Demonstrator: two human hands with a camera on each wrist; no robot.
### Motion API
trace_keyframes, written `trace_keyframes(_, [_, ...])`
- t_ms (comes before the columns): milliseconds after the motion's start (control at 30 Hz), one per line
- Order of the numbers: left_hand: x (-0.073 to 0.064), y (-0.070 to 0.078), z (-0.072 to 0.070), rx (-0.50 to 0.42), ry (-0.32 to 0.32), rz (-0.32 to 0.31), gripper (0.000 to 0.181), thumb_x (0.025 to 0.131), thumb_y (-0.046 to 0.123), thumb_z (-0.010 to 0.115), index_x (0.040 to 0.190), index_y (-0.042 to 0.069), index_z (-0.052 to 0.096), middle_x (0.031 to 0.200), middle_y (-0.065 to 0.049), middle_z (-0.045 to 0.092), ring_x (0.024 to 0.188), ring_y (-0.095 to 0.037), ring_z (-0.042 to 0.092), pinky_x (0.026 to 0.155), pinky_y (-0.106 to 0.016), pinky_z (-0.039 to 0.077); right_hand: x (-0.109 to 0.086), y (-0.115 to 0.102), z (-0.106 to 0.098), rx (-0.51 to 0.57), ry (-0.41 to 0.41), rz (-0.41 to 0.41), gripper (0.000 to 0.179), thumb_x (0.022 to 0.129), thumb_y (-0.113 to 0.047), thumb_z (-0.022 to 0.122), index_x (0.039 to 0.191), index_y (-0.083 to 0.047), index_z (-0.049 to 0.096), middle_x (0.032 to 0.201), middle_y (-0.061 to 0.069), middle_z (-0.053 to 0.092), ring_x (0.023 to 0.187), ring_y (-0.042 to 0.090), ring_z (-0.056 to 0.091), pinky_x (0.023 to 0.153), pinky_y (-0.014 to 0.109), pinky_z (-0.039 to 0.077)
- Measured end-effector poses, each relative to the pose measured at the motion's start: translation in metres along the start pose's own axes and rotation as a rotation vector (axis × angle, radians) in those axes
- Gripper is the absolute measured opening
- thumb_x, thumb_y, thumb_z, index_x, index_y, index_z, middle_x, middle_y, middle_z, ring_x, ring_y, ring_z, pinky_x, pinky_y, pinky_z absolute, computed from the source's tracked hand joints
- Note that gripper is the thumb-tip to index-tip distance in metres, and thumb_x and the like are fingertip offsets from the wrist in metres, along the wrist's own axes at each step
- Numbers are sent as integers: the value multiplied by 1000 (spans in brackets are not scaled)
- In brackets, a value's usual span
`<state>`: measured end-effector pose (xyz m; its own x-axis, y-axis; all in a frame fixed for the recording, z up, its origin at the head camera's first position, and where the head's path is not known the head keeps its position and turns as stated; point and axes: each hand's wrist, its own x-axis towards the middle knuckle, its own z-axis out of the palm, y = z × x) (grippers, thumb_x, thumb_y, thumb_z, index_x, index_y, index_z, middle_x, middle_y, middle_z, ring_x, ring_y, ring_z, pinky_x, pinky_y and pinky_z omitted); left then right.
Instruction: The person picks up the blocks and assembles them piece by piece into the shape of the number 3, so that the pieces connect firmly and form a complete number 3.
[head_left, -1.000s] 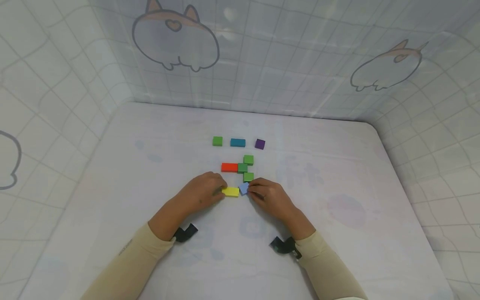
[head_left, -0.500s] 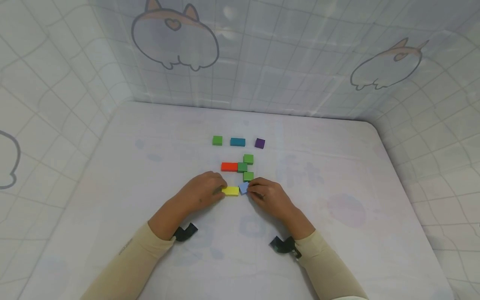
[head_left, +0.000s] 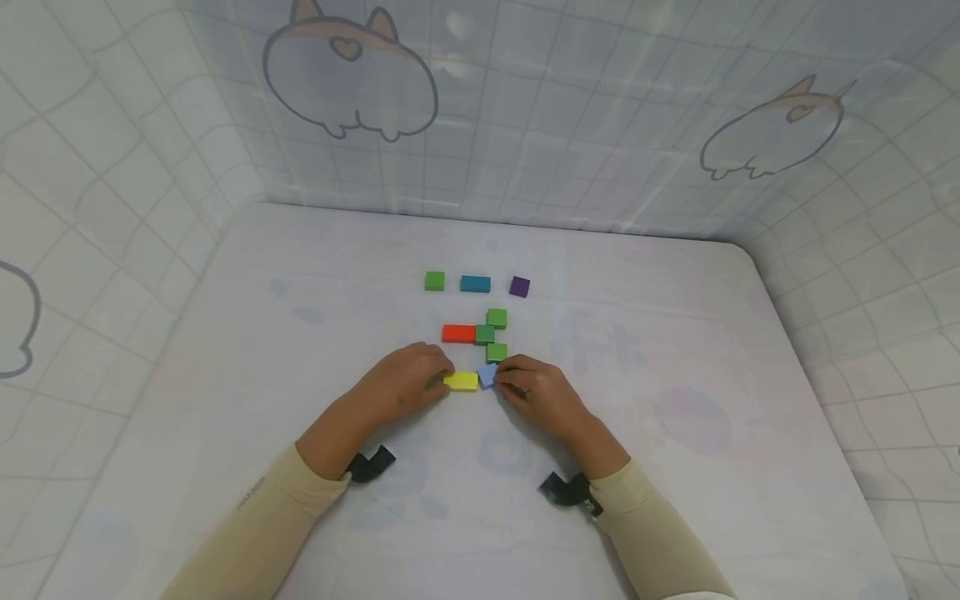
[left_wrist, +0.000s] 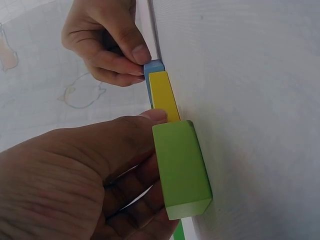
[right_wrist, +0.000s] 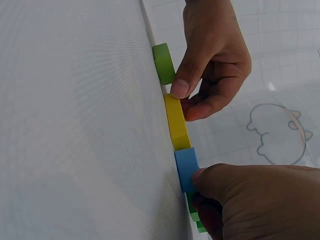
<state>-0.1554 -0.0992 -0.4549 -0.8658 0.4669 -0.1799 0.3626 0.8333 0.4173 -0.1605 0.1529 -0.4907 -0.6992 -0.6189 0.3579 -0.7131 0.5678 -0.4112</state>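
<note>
Head view: I have the yellow block [head_left: 461, 382] lying flat on the bench [head_left: 637, 350], in front of the person and between the two hands. It is a smooth, sharp-edged oblong. The left hand [head_left: 401, 387] pinches its outer end, thumb on the near side, fingers curled to the far side. The right hand [head_left: 543, 398] pinches the blue block [head_left: 487, 376] between thumb and fingers; that flat piece sits slightly askew at the yellow one's other end, and the right wrist view shows me the two meeting. A thick green block [left_wrist: 182, 165] rests just beside the left thumb; I cannot tell whether they touch.

Beyond the hands, a glossy red block [head_left: 458, 333] lies end-on against a dark green block [head_left: 484, 335], with a light green block [head_left: 497, 318] at its far right corner and another light green block [head_left: 497, 352] at the near one, close to the blue piece. Farther back I see a spaced row: a green square [head_left: 435, 281], a teal oblong [head_left: 476, 284] and a tilted purple cube [head_left: 520, 287]. Grid-patterned walls [head_left: 517, 158], bearing outlined animal drawings [head_left: 351, 92], enclose the bench's far edge and sides.
</note>
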Motion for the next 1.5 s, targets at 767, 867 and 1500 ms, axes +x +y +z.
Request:
trace_keyframes(767, [0, -2, 3, 16, 8, 7, 30, 92, 24, 72, 119, 13, 70, 119, 1, 67, 117, -20, 57, 103, -39, 49, -1, 2, 2, 1, 13, -3, 20, 83, -3, 79, 103, -5, 78, 107, 3, 72, 102, 13, 69, 93, 25, 55])
trace_keyframes(867, [0, -2, 3, 19, 5, 7, 30, 92, 24, 72, 120, 13, 70, 119, 0, 67, 117, -20, 57, 103, -39, 49, -2, 2, 3, 4, 18, -9, 20, 82, -3, 80, 102, -5, 78, 107, 3, 72, 101, 14, 69, 93, 26, 55])
trace_keyframes(1500, [0, -2, 3, 24, 5, 0, 32, 91, 27, 73, 120, 13, 70, 117, 1, 66, 115, -20, 57, 102, -39, 50, -2, 4, 5, 2, 24, -22, 20, 83, -4, 80, 103, -5, 78, 107, 3, 72, 101, 13, 69, 92, 25, 55])
